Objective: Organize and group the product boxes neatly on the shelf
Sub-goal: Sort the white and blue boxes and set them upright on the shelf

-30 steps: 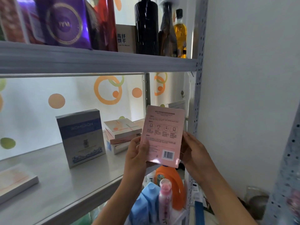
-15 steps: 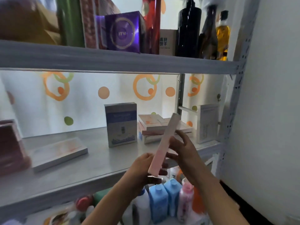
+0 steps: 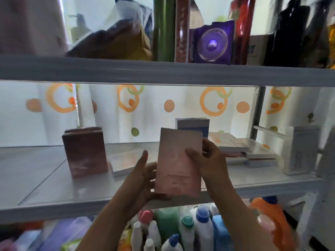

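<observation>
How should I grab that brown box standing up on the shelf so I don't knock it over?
Take the brown box by its two narrow sides, near the top, coming from the front. It stands upright and looks tall and thin, so a push on its wide face could tip it back. The flat box lies close at its right, so I would lift it straight up.

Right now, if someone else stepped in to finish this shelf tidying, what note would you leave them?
Left hand and right hand both hold the flat pink box upright in front of the middle shelf.
On the shelf: dark red boxes standing left, a flat box lying beside them, a stack of flat boxes right, a blue box behind.
Left: place the pink box with its likes.
</observation>
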`<state>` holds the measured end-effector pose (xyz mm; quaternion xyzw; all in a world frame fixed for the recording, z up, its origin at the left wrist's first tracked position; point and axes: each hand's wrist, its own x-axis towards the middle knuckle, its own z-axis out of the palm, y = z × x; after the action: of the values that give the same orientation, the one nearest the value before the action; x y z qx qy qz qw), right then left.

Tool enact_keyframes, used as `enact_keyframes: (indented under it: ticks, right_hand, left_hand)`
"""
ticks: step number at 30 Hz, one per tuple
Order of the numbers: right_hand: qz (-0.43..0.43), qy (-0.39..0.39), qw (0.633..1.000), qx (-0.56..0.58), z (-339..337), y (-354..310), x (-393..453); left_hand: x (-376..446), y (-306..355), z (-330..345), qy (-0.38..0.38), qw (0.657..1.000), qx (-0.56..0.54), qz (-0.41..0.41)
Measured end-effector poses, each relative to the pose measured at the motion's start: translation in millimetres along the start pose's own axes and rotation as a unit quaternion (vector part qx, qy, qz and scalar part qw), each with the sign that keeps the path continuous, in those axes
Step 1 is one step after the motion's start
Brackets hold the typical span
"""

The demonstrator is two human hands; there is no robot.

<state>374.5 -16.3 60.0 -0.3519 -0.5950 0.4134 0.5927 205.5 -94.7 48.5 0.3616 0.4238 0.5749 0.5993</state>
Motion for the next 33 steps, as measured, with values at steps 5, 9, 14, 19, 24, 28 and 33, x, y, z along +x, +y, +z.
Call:
enact_keyframes:
  ticks: [5, 9, 14, 19, 24, 28, 33]
  right_hand:
    - [-0.079, -0.041, 0.995, -0.05, 71.3, 16.5, -0.1]
    - [-0.083, -0.095, 0.99, -0.058, 133.7, 24.8, -0.4]
    - [-0.087, -0.161, 0.981, -0.058, 207.4, 38.2, -4.3]
    - [-0.121, -0.149, 0.975, -0.11, 240.8, 54.1, 0.2]
    - [-0.148, -0.119, 0.971, -0.143, 252.8, 66.4, 2.9]
    - [-0.17, -0.118, 0.965, -0.163, 255.5, 81.5, -7.7]
    - [-0.17, -0.105, 0.969, -0.149, 255.2, 87.7, -6.0]
  left_hand:
    - [-14.3, 11.7, -53.7, 0.142, 0.964, 0.171, 0.148]
    - [-19.3, 9.3, -101.4, 0.248, 0.891, 0.284, 0.252]
    - [-26.4, 11.2, -166.0, 0.379, 0.787, 0.415, 0.254]
    - [-19.6, 16.8, -202.7, 0.404, 0.776, 0.417, 0.245]
    - [-5.1, 19.5, -216.5, 0.423, 0.752, 0.422, 0.277]
    - [3.6, 18.6, -218.2, 0.439, 0.735, 0.427, 0.289]
    - [8.2, 17.0, -220.7, 0.451, 0.747, 0.402, 0.279]
